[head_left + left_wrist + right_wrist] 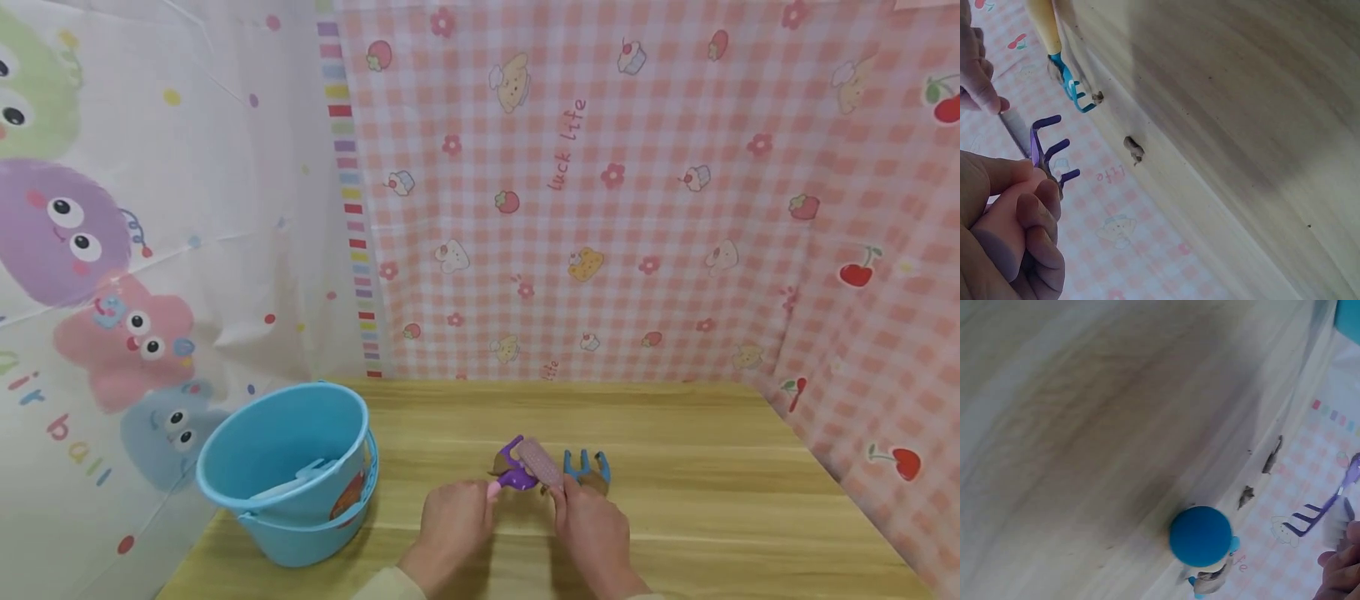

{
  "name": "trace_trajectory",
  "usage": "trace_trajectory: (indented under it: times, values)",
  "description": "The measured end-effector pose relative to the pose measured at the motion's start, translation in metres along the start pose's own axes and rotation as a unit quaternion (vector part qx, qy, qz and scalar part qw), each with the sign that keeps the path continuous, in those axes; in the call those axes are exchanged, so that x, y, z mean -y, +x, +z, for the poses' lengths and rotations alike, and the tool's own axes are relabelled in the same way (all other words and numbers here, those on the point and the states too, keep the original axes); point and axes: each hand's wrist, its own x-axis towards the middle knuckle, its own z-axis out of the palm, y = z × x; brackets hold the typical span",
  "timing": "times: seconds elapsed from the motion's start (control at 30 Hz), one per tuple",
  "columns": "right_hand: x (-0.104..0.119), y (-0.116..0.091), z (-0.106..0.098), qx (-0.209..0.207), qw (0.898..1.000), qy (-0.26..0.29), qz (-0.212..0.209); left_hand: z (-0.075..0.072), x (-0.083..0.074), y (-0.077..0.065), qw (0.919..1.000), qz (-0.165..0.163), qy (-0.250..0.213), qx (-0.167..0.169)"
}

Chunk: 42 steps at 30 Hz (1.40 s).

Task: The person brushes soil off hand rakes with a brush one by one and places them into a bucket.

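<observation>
**Purple rake, held aloft, with brush crossing from the right**

Item 1: purple rake (517, 477), three prongs, pink handle (1004, 244). Position: above the table (712, 517), at 2 o'clock from the left hand (457, 518), which is nearer to it and grips the handle, fingers curled round. Long axis: from 8 o'clock at the handle towards 1 o'clock at the head.

Item 2: brush (542, 462), pale bristles, pinched by the right hand (596, 527). Lies at 11 o'clock from that hand, long axis slanting 5 to 11, so the two tools cross. Key relation, as judged: bristle end against rake head. Whether they touch cannot be told.

Item 3: blue fork (602, 468), yellow handle, unheld, at 12 o'clock from the right hand, prongs towards 12.

Item 4: brown clumps (1134, 149), loose on the table, near the fork and beyond the rake.

Item 5: blue bucket (288, 543), upright, at 9 o'clock from the left hand; a pale pronged tool (311, 471) inside.
</observation>
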Motion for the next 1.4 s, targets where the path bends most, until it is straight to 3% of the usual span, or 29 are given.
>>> trace_trajectory:
  times: [0.3,0.53,0.93,1.2,1.4]
  values:
    - [0.008,-0.004,0.002,-0.017,0.998,0.004,-0.056,-0.002,-0.001,0.003,0.9998,-0.003,-0.011,0.013]
    - [0.007,-0.003,0.006,0.013,0.999,-0.014,-0.032,0.0,-0.002,-0.003,0.9999,0.001,-0.014,-0.002]
    - [0.002,0.002,0.011,0.03,0.999,-0.012,-0.005,0.005,-0.004,-0.008,0.9998,-0.007,-0.019,0.005]
    - [0.018,-0.001,0.003,-0.023,0.999,-0.006,-0.049,0.003,0.0,-0.002,0.9998,-0.007,-0.014,-0.015]
    - [0.007,-0.001,0.008,0.019,1.0,-0.008,0.005,0.0,0.0,-0.004,0.9998,-0.019,-0.008,-0.006]
